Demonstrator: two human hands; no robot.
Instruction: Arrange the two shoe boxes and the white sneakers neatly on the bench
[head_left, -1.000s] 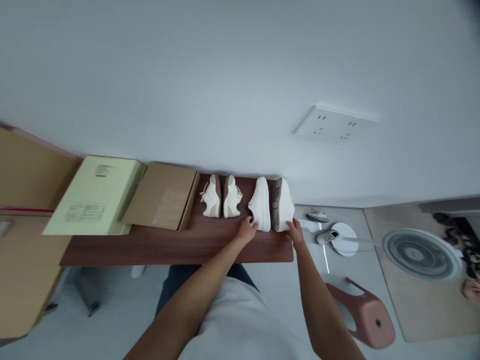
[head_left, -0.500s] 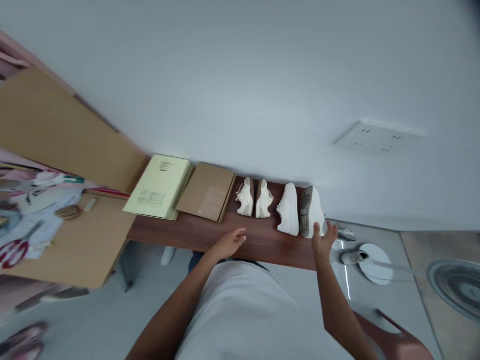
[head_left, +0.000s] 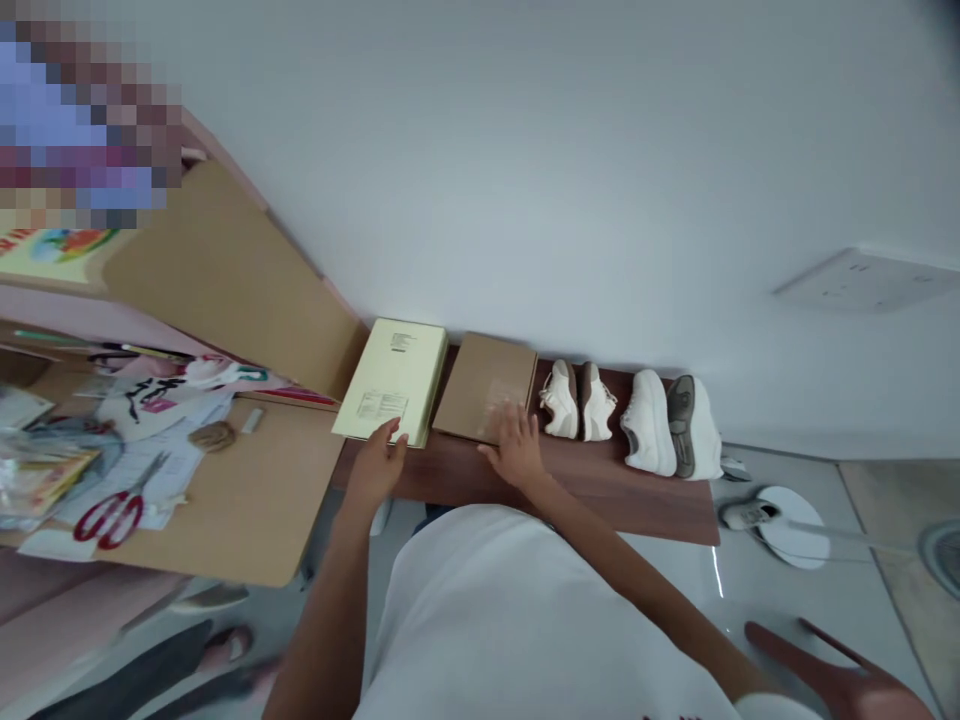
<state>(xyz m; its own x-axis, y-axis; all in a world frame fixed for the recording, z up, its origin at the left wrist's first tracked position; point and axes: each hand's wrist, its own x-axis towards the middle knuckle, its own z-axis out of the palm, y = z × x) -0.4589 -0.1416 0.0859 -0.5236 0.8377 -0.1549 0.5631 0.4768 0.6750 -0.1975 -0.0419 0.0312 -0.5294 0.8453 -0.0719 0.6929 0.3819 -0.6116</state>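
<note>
My left hand [head_left: 381, 460] is at the near edge of a pale yellow shoe box [head_left: 405, 370], its fingers apart and holding nothing. Against the front edge and top of a brown cardboard box [head_left: 484, 375] lies my right hand [head_left: 517, 447], fingers spread. Both boxes lie side by side on a narrow dark wooden shelf [head_left: 600, 485]. To their right stands a pair of small cream-and-brown shoes [head_left: 561, 400]. Farther right are a white shoe [head_left: 649, 425] and its mate [head_left: 701, 430], turned on its side with the grey inner face showing.
At left a tan desk [head_left: 270, 500] carries red-handled scissors [head_left: 120, 510], twine [head_left: 213, 436] and papers. A wall with a socket panel [head_left: 862, 280] rises behind the shelf. At right are a grey shoe [head_left: 750, 514], a fan [head_left: 941, 555] and a reddish chair [head_left: 847, 670]. A person's legs show lower left.
The view has swung left. My right hand has moved from beside the white shoes to the brown box. My left hand has shifted left to the yellow box.
</note>
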